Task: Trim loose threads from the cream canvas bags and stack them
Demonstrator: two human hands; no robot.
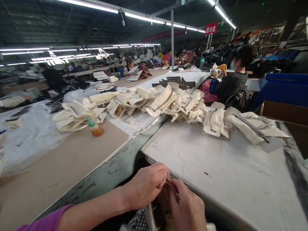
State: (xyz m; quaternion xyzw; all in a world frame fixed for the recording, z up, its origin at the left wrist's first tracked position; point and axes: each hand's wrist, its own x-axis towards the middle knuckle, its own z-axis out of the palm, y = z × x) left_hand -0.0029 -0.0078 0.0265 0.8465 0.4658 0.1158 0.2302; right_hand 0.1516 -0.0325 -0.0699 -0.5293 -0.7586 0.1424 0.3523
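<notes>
My left hand [149, 185] and my right hand [188, 209] meet just in front of the table edge. Between them, both sets of fingers pinch the edge of a thin beige piece of material [166, 194], which hangs down toward my lap. My hands cover much of it, so its full shape is hidden. Farther back, a long heap of cream sewn pieces [161, 101] lies across the tables. Left of the heap's front end lies a small bottle of amber liquid with a green nozzle [96, 129].
The white-covered table [188, 159] is ahead on the right, the brown-topped table [88, 160] on the left. Plastic sheeting [39, 133] covers the far left. A person [233, 79] sits beyond the heap, near blue bins [294, 90] and a brown box [294, 117].
</notes>
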